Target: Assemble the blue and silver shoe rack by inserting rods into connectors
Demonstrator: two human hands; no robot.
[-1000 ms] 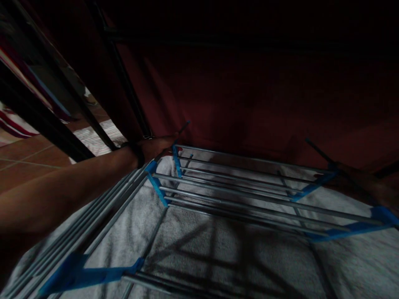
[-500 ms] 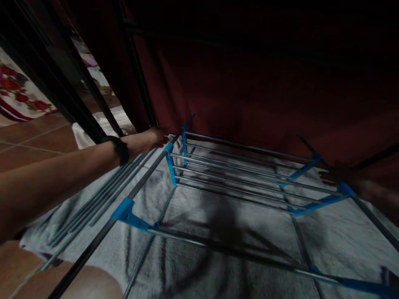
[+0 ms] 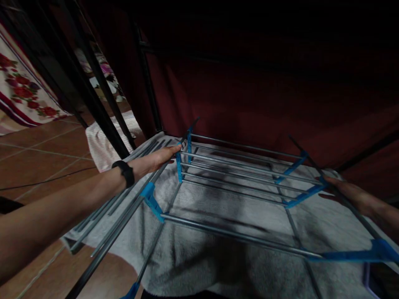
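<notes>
A rack frame of metal tubes (image 3: pixel 243 234) and blue plastic brackets lies across a grey fleece blanket (image 3: pixel 193 265). At its left side my left hand (image 3: pixel 158 158) is closed around a blue bracket (image 3: pixel 179 168) on the side pole, with fingers above and below it. Across the frame, my right hand (image 3: pixel 352 193) grips the matching right blue bracket (image 3: pixel 307 196) where it meets the pole; part of that hand is hidden behind the pole. Several thin crossbars (image 3: pixel 233 179) run between the brackets. A nearer left bracket (image 3: pixel 151 201) holds a single crossbar.
Several loose metal tubes (image 3: pixel 115 205) lie on the blanket left of the frame. Dark metal posts (image 3: pixel 102 108) and a dark red curtain (image 3: pixel 249 108) stand behind. Tiled floor (image 3: pixel 46 166), a striped cloth (image 3: pixel 104 141) and a flowered fabric (image 3: pixel 25 91) are at left. A phone-like object (image 3: pixel 372 278) lies lower right.
My left hand has moved from beside the pole onto the left bracket. My right hand has come onto the right bracket. The view has shifted, and the frame's near part looks tilted differently.
</notes>
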